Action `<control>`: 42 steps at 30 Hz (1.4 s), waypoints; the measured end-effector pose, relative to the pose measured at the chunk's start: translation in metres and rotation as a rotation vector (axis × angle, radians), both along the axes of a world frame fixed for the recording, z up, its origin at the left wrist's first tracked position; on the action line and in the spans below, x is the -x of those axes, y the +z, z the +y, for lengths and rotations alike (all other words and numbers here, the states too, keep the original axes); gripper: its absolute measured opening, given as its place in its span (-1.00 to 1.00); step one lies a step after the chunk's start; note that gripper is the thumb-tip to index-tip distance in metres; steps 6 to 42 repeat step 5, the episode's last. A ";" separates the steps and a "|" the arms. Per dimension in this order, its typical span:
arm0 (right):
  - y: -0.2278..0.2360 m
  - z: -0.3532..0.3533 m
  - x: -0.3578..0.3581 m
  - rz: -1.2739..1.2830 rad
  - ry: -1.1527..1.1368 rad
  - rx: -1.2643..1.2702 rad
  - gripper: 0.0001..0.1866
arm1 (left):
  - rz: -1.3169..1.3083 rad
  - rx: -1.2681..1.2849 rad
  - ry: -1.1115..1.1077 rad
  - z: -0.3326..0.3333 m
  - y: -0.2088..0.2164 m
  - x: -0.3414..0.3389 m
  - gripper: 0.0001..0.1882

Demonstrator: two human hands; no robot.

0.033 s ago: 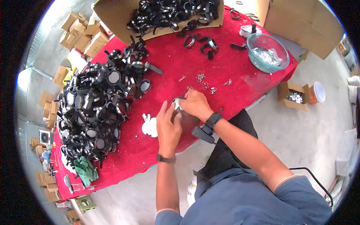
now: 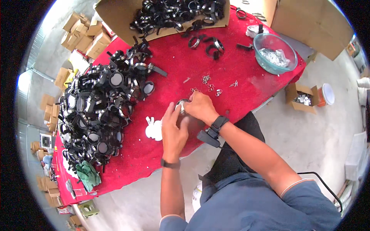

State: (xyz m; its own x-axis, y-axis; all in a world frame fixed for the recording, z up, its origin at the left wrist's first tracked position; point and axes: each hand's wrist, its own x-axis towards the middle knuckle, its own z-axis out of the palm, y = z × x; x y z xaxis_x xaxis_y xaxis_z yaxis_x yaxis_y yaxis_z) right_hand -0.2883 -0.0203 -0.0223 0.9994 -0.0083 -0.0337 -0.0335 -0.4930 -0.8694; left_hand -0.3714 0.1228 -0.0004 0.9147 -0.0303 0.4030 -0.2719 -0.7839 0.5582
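At the table's front edge, my left hand steadies a round, metal-rimmed wristwatch, its fingers and thumb closed about the near left side. My right hand pinches the same watch from the right; its fingertips hide what lies between them. Just beyond the hands lie several small metal buckles and a few thin metal pins. Left of my left hand rests a white flat piece with tabs. Dark bands circle both my wrists.
A large heap of black-strapped watches covers the red table's left side. More fill a cardboard box at the back. A blue-green bowl of silvery parts stands at the right. A green cloth lies front left; a small box sits on the floor.
My left hand has shifted very slightly, its fingers a touch higher on the watch. Otherwise things look the same.
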 end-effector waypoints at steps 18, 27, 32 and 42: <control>0.002 -0.003 0.007 0.042 0.077 -0.004 -0.50 | 0.128 0.052 0.005 -0.009 -0.002 0.000 -0.36; 0.002 -0.003 0.007 0.042 0.077 -0.004 -0.50 | 0.128 0.052 0.005 -0.009 -0.002 0.000 -0.36; 0.002 -0.003 0.007 0.042 0.077 -0.004 -0.50 | 0.128 0.052 0.005 -0.009 -0.002 0.000 -0.36; 0.002 -0.003 0.007 0.042 0.077 -0.004 -0.50 | 0.128 0.052 0.005 -0.009 -0.002 0.000 -0.36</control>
